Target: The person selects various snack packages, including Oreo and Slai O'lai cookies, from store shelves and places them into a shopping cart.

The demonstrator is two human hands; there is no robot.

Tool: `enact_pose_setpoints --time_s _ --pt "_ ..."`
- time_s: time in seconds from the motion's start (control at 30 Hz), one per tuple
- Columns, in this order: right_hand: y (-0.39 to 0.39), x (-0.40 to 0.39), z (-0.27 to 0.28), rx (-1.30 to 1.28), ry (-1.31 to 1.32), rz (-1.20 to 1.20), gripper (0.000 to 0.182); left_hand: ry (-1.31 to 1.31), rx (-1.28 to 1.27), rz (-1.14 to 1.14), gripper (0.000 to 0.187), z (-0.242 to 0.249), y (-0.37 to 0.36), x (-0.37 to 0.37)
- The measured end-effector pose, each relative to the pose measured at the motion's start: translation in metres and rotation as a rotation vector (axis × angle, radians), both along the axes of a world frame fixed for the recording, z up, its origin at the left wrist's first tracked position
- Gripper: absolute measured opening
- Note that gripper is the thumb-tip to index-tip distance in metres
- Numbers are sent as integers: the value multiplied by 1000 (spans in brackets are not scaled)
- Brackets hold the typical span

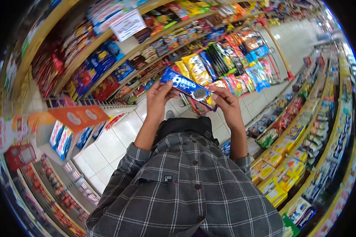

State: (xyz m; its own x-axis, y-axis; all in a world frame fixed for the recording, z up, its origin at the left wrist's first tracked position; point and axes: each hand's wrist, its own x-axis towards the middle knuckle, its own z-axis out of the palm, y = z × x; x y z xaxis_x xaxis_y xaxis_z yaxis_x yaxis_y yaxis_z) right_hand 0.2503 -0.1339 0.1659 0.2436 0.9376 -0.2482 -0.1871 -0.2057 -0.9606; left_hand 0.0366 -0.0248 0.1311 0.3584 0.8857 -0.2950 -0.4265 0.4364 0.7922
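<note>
I watch the left hand and right hand hold a blue Oreo pack by its opposite ends, label facing up. Beyond it I see bright snack packets. Yellow packs fill shelves on the right; pale floor tiles and a checked shirt show below.

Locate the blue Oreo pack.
In the head view, the Oreo pack is just above centre, held between the left hand and right hand.
</note>
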Motion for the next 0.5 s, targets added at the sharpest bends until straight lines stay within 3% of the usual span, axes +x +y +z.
enact_pose_setpoints --time_s 0.07,0.23,0.5 --pt "-9 19 -5 40 58 -160 26 -11 0 -70 18 9 -5 13" --pt "-28 63 -1 53 60 -273 20 -11 -41 -124 18 17 -28 59" --pt "-59 153 -20 -3 115 132 15 69 -94 -155 15 10 -52 135"
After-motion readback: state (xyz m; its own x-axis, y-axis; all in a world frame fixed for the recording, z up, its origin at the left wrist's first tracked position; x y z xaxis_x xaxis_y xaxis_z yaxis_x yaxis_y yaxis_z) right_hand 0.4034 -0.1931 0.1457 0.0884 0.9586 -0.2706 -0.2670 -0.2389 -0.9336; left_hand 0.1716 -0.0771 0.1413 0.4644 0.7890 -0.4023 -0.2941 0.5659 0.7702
